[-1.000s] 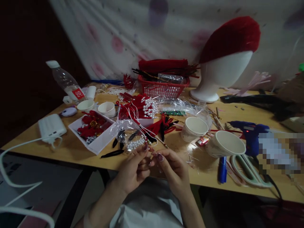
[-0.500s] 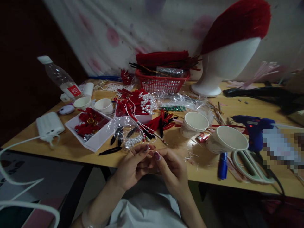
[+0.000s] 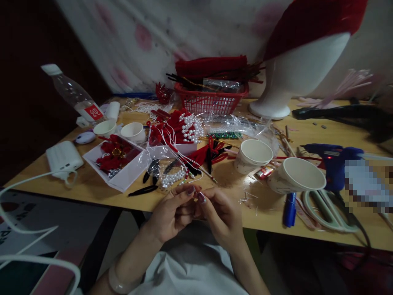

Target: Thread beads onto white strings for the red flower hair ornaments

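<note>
My left hand [image 3: 173, 211] and my right hand [image 3: 221, 213] meet just over the table's front edge, fingers curled and thumbs close together. Both pinch something tiny between the fingertips, too small to name. Beyond my fingers lies a clear bag of white pearl beads [image 3: 173, 179], with white cords [image 3: 175, 151] trailing over it. Black fuzzy strips [image 3: 143, 190] rest to the left of the bag. A few thin pins or wire bits [image 3: 247, 197] are scattered right of my right hand.
A white box [image 3: 124, 180] holds red flowers. Paper cups [image 3: 254, 153], a blue glue gun [image 3: 333, 164], a blue marker [image 3: 289, 209] and scissors [image 3: 328, 213] are at right. Behind stand a red basket [image 3: 211, 102], a white mannequin head [image 3: 307, 69] and a bottle [image 3: 72, 92].
The camera view has shifted slightly, so the things on the table sit a little differently in frame. My hands stay together, with only small movement at the fingertips.
</note>
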The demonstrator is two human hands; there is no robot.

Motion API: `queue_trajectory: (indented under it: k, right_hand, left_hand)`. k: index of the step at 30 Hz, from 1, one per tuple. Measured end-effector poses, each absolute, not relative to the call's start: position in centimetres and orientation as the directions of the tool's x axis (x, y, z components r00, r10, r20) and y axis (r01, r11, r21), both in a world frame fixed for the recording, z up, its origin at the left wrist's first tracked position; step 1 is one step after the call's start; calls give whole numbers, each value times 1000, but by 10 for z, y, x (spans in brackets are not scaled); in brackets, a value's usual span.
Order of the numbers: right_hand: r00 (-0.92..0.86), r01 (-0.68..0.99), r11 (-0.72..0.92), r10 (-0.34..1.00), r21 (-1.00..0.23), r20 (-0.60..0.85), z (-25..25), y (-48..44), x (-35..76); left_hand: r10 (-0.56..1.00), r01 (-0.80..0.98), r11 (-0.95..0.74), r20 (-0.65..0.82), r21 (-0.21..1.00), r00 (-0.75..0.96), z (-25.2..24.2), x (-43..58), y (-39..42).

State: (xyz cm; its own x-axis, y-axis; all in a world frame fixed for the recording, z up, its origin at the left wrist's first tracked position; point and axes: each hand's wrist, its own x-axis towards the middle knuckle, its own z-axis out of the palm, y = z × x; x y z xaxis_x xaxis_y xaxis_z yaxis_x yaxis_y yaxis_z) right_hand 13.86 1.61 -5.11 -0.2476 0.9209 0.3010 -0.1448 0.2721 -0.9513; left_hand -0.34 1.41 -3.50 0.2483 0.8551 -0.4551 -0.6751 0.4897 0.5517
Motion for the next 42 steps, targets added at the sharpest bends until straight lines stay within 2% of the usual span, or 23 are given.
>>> queue_trajectory:
  k: [19,21,23,25,27,33,36,40,42]
  right_hand:
    - [-273,-224,199,927,-954,257,-52,15,139]
    - [-272,-219,196,928,-956,253,-52,15,139]
    - [-278,-197,196,929,-961,246,-53,15,139]
    - [-301,-173,198,922,-965,244,-54,16,140]
    - [-339,-172,202,907,-964,251,-55,16,140]
    - [-367,-168,253,881,-953,299,-54,17,141]
    - [-365,-170,264,878,-949,310,-53,17,141]
    - [-374,-163,241,882,-957,286,-54,17,141]
    - [-382,-152,229,884,-962,271,-55,17,141]
  left_hand:
    - [878,-674,460,-407,578,250,-33,-4,12]
    - [893,-638,433,-398,637,209,-32,-6,11]
    - [924,-559,363,-368,746,109,-30,-7,9]
    - [950,-455,270,-310,848,-14,-29,-9,8]
    - [963,-381,201,-254,902,-94,-30,-9,6]
    - [985,-262,82,-119,962,-127,-42,-10,2]
    - [985,-106,-53,35,993,-169,-44,-11,1]
    - [933,220,-297,332,929,-139,-40,-16,0]
    - [890,305,-410,450,860,-73,-37,-18,0]
